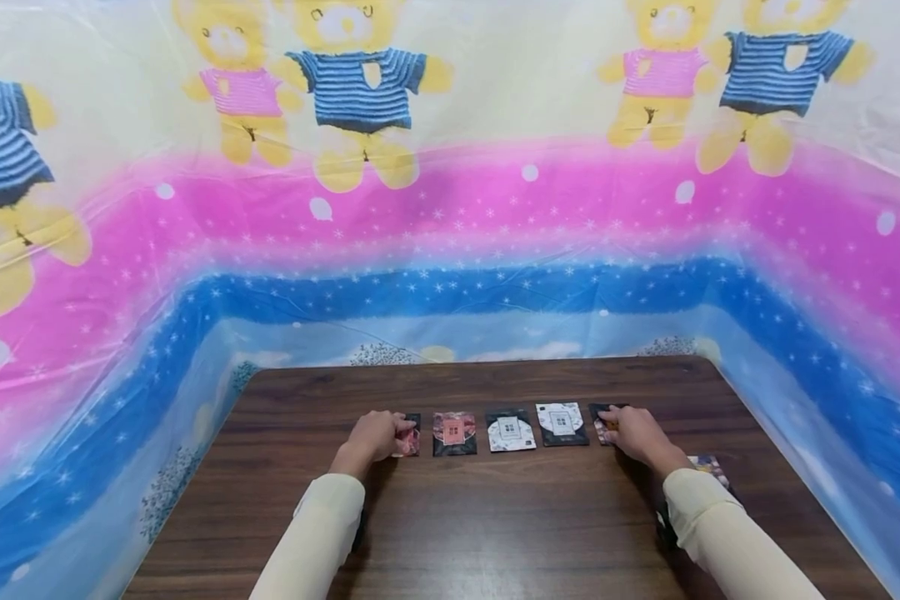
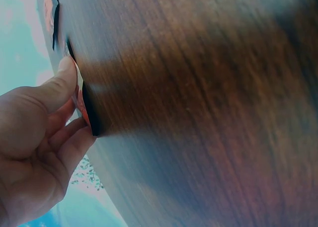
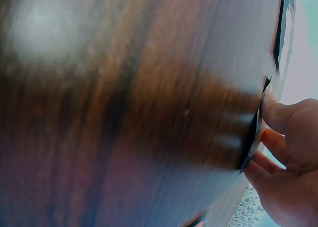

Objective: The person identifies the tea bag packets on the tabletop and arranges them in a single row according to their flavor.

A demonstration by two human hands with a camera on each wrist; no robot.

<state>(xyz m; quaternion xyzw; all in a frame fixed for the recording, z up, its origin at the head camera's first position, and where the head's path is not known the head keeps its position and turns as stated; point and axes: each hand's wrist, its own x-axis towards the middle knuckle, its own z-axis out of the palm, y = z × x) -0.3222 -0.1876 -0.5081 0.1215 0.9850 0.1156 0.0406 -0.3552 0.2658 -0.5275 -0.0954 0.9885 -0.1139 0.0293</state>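
Five small flat sachets lie in a row across the far half of the table. At the row's left end, my left hand holds a red-and-black sachet by its edges, thumb on one side and fingertips on the other. My right hand grips a dark sachet at the right end the same way, covering part of it. Between them are a red sachet with a black base and two white-and-black sachets, one left and one right. Both held sachets sit close to the tabletop in the wrist views.
The brown wooden table has a rounded far edge. A colourful packet shows beside the right forearm, and a dark item lies partly hidden under that sleeve. A printed bear curtain hangs behind and along both sides.
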